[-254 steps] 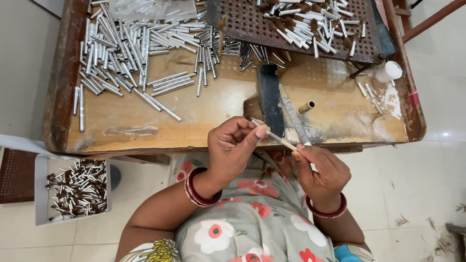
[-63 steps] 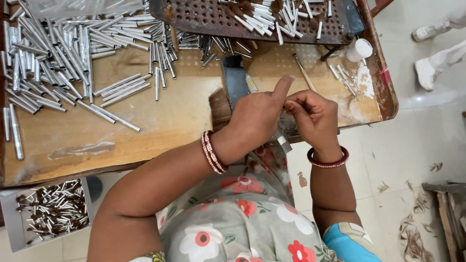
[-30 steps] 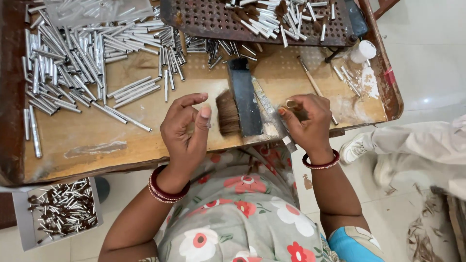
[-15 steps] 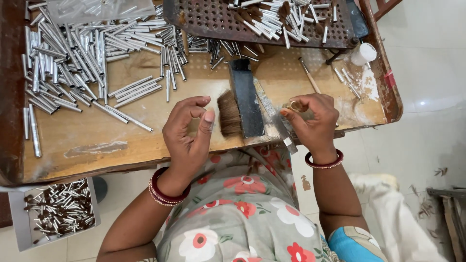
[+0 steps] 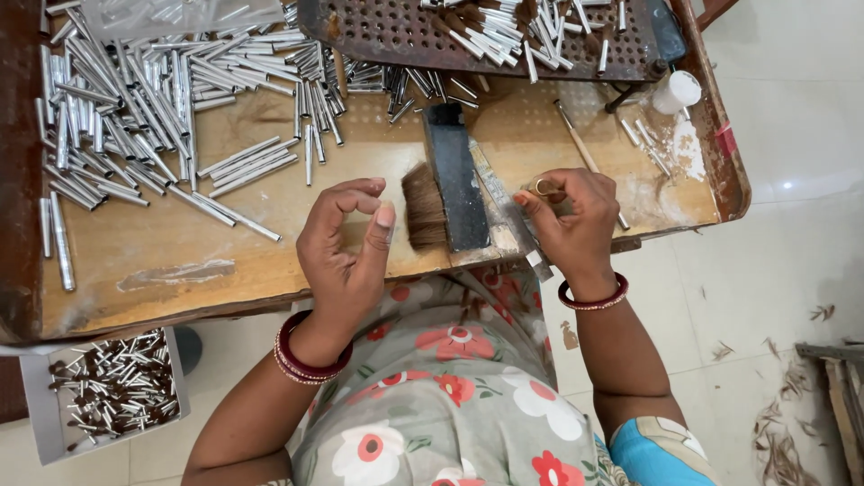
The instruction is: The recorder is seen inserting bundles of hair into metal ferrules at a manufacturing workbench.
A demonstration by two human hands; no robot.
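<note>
Right hand (image 5: 576,220) pinches a small gold metal ring (image 5: 545,187) over the wooden bench (image 5: 270,243). Left hand (image 5: 346,247) w/ grip half curled, holding nothing, near the brown bristle brush (image 5: 425,207).

Table (image 5: 180,261) tan wood w/ rust-brown rim. Tubes (image 5: 117,99) shiny silver. Brush (image 5: 423,211) brown bristles on dark grey-black block (image 5: 454,180). Perforated tray (image 5: 378,27) rusty brown. Bangles (image 5: 301,355) dark red. Dress (image 5: 432,414) grey-green, red & white flower print. Small cap (image 5: 677,90) white. Floor (image 5: 792,108) cream tile.
</note>
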